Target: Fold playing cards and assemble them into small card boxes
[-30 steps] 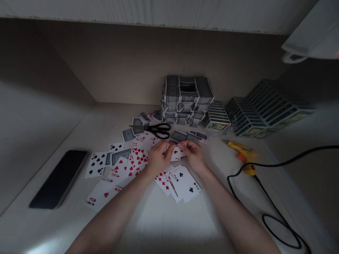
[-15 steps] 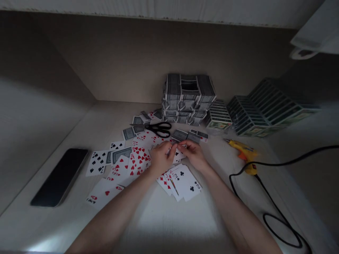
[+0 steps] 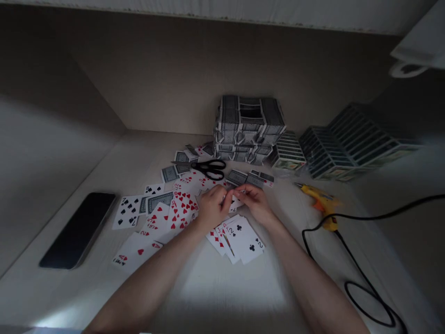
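My left hand (image 3: 214, 208) and my right hand (image 3: 253, 202) meet fingertip to fingertip, both pinching a playing card (image 3: 235, 204) of the clubs suit, mostly hidden behind the fingers. Just below them a small fan of face-up cards (image 3: 245, 239) lies on the surface, the two of clubs on top. Red heart cards (image 3: 182, 211) are spread beside my left hand. Beyond the hands, black-handled scissors (image 3: 210, 168) rest on loose cards, and face-down cards (image 3: 238, 177) with patterned backs lie close to my fingertips.
A box-like structure of folded cards (image 3: 248, 125) stands at the back. Right of it are striped card stacks (image 3: 347, 144). A yellow glue gun (image 3: 321, 202) with a looping black cord (image 3: 358, 257) lies at the right. At the left is a black phone (image 3: 79, 229).
The view has shifted very slightly. Both hands keep nearly the same pose, fingertips together at the card.
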The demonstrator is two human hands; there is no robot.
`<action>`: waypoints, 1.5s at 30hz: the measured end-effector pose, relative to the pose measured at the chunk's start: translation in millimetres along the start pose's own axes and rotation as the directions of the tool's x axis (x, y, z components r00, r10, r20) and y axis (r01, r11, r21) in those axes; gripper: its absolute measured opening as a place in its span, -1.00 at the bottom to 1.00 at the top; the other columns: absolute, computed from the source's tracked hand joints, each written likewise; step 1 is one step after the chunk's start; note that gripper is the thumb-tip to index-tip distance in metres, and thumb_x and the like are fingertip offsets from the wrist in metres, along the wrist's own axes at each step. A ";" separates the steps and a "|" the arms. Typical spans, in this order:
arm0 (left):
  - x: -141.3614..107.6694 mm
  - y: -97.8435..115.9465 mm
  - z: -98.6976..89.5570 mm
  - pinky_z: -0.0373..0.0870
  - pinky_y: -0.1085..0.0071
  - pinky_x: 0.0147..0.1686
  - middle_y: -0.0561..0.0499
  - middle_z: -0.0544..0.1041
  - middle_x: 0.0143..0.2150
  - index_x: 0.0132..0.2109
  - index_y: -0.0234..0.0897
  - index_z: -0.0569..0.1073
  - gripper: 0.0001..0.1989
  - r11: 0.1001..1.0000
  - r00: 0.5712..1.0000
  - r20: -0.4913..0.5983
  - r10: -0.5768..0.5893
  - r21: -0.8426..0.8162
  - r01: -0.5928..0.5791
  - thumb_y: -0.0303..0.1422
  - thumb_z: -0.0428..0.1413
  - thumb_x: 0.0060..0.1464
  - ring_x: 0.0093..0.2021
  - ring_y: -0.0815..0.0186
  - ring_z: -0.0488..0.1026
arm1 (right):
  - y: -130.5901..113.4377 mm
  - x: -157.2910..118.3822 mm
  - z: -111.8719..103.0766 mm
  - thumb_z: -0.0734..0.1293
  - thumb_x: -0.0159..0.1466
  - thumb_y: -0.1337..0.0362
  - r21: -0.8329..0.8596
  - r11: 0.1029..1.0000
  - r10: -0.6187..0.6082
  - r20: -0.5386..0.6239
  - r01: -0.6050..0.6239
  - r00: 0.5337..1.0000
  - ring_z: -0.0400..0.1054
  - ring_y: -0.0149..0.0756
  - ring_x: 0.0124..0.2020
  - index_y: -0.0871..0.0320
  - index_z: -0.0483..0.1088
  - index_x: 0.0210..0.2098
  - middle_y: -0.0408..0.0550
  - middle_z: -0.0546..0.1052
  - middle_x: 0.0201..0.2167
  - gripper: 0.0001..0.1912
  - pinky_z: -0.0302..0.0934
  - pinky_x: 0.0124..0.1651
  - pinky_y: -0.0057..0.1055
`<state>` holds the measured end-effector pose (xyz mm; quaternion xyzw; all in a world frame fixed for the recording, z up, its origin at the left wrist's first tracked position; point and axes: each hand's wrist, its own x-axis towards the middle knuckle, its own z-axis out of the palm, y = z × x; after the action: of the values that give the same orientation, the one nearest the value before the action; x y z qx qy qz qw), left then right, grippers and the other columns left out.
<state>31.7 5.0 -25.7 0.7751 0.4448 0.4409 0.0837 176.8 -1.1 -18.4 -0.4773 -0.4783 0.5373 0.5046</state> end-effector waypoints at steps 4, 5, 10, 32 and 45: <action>0.3 1.0 -1.2 0.09 0.46 -0.49 0.09 0.23 -0.58 -0.53 -0.26 0.18 -0.76 0.999 0.999 -0.035 0.029 0.018 -0.028 -0.39 -0.02 0.09 -0.52 0.40 0.21 | 1.7 -0.1 -0.8 0.39 0.03 0.11 -0.013 1.000 -0.024 0.013 0.024 1.000 0.22 -0.43 -0.55 0.14 0.43 -0.46 -0.18 0.43 -0.56 -0.78 0.11 -0.47 -0.48; 0.6 1.3 -1.5 0.09 0.46 -0.49 0.09 0.23 -0.57 -0.52 -0.26 0.18 -0.76 0.999 0.999 -0.042 0.031 0.018 -0.031 -0.39 -0.02 0.09 -0.52 0.40 0.21 | 1.9 -0.1 -0.5 0.39 0.03 0.11 -0.012 1.000 -0.027 0.005 0.027 1.000 0.23 -0.42 -0.55 0.14 0.44 -0.46 -0.17 0.44 -0.56 -0.78 0.11 -0.46 -0.47; 2.7 1.6 -2.0 0.13 0.46 -0.48 0.08 0.26 -0.53 -0.49 -0.26 0.21 -0.80 0.998 0.995 -0.091 -0.038 -0.046 0.034 -0.39 -0.03 0.10 -0.46 0.39 0.26 | -0.1 -0.8 3.0 0.37 0.05 0.10 -0.040 0.999 -0.031 -0.024 0.030 0.999 0.24 -0.42 -0.53 0.15 0.46 -0.43 -0.16 0.45 -0.56 -0.77 0.11 -0.44 -0.46; 6.6 -0.9 -2.5 0.16 0.47 -0.46 0.09 0.27 -0.54 -0.51 -0.26 0.22 -0.76 0.973 0.974 -0.108 -0.198 -0.141 0.183 -0.35 -0.03 0.12 -0.47 0.41 0.25 | -1.1 0.8 2.1 0.33 0.07 0.07 -0.015 1.000 0.023 0.022 -0.023 0.999 0.31 -0.37 -0.48 0.16 0.46 -0.44 -0.14 0.48 -0.54 -0.73 0.18 -0.38 -0.41; 9.6 -6.7 3.8 0.20 0.47 -0.44 0.07 0.38 -0.50 -0.46 -0.28 0.35 -0.77 0.937 0.946 -0.031 -0.321 -0.156 0.313 -0.21 0.09 0.01 -0.45 0.40 0.32 | 4.6 0.6 9.3 0.38 0.01 0.11 -0.084 0.995 -0.062 -0.113 0.053 0.992 0.11 -0.46 -0.62 0.14 0.30 -0.60 -0.26 0.30 -0.68 -0.75 -0.02 -0.55 -0.49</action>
<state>32.6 17.4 -25.7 0.6722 0.5320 0.4750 0.1987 167.1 -0.9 -22.2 -0.5136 -0.4834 0.4742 0.5269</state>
